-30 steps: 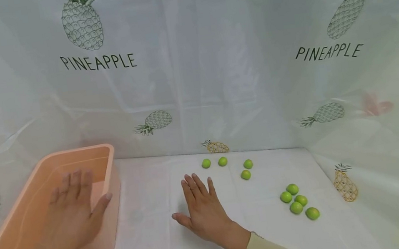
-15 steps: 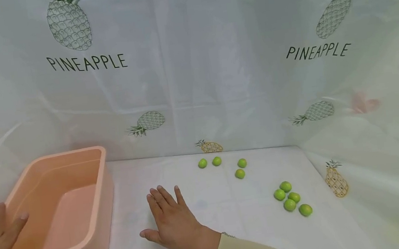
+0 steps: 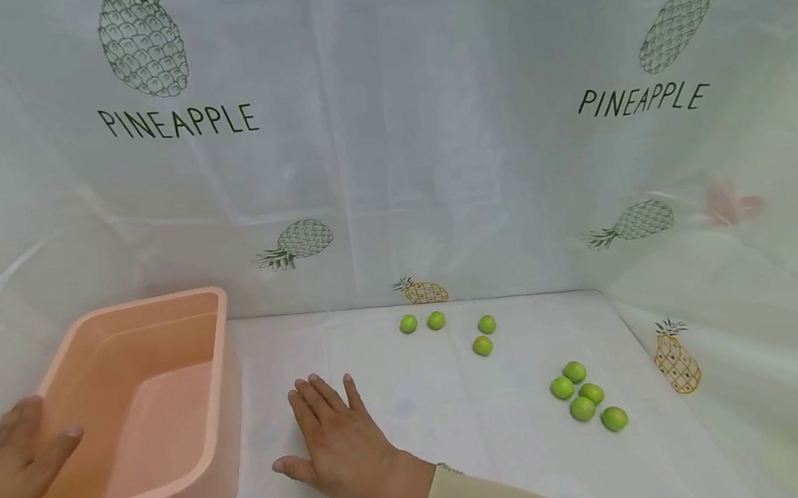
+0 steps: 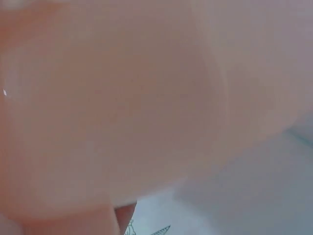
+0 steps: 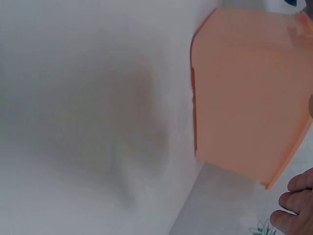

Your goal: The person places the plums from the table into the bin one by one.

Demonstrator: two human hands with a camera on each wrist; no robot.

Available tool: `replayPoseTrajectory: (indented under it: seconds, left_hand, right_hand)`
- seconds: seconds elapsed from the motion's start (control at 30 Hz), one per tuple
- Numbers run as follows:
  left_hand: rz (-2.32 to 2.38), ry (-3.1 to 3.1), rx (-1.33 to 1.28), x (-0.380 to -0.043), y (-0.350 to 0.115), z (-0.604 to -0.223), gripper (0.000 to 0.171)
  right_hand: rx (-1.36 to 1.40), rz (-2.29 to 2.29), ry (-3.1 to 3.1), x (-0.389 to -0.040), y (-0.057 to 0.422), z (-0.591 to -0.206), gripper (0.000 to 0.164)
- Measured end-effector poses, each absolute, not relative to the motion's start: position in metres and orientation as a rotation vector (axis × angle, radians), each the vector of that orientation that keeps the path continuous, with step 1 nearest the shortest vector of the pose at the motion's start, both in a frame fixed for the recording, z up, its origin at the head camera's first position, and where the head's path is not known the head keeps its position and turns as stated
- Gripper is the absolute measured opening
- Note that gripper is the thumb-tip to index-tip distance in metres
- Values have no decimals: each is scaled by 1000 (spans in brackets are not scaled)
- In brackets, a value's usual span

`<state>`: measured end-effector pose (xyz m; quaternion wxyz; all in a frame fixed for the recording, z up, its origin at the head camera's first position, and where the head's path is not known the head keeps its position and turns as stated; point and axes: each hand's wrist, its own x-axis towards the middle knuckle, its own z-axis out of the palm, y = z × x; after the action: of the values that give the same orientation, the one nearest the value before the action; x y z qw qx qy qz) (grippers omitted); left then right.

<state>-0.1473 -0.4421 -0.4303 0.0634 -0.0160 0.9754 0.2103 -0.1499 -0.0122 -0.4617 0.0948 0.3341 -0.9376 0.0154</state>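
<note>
A peach-coloured plastic basin (image 3: 219,390) stands at the left of the white-covered table. My left hand (image 3: 5,477) grips its left rim, with the thumb over the inside and the other fingers partly hidden at the outer side. The left wrist view is mostly filled by blurred basin wall (image 4: 122,107). To the right of the basin, my right hand (image 3: 350,453) is held palm down with fingers straight, holding nothing. The right wrist view shows the basin's side (image 5: 244,88) and some fingertips (image 5: 293,196) at the right edge.
Several small green limes lie right of centre: a pair (image 3: 436,321) at the back, two more (image 3: 483,345) beside them, and a cluster (image 3: 583,408) farther right. A pineapple-printed sheet (image 3: 424,153) hangs behind the table and along its sides.
My left hand has gone from over the basin to its left rim, and the basin has shifted slightly right. My right hand has moved left, towards the basin. The limes stay put.
</note>
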Motion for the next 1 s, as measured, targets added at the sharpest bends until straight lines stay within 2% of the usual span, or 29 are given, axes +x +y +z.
replayPoseTrajectory:
  seconds: [0.27, 0.6, 1.0]
  left_hand:
    - [648, 2935, 83, -151, -418, -425, 92]
    - [613, 2985, 171, -158, -364, -420, 95]
    - [732, 3001, 262, -147, -269, -425, 100]
  right_hand:
    - [914, 174, -2812, -160, 0, -455, 86]
    - [784, 378, -2798, -174, 19, -438, 81]
    - [610, 616, -2776, -198, 60, -426, 74]
